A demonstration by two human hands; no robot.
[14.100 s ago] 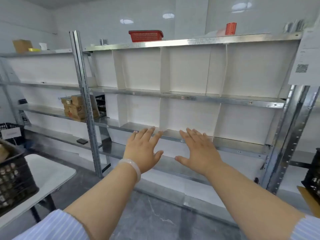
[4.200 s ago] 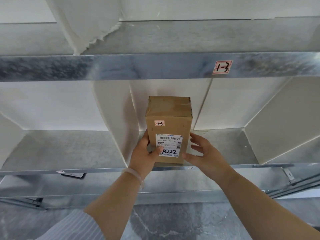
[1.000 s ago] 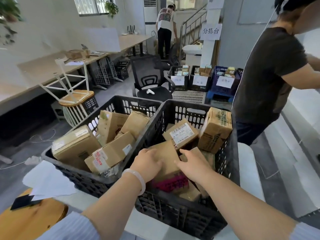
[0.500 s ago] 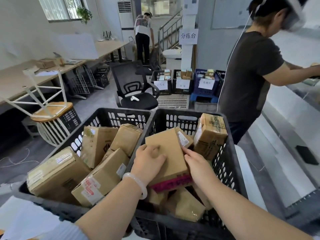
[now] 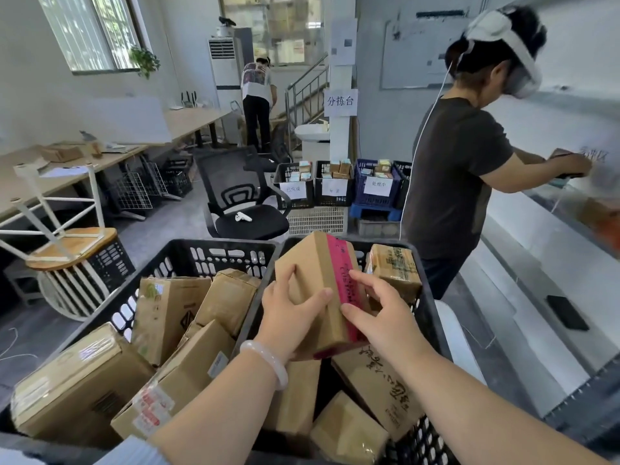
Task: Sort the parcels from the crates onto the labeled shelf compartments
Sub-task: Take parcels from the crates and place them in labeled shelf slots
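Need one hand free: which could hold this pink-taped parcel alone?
Left, probably: left hand wraps the pink-taped parcel, thumb across its face; right hand only pinches its taped edge.

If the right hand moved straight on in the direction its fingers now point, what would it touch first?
The right hand points up and left in the picture, straight into the pink-taped parcel, which its fingers grip. Nothing lies between them. The left hand holds the parcel's other side.
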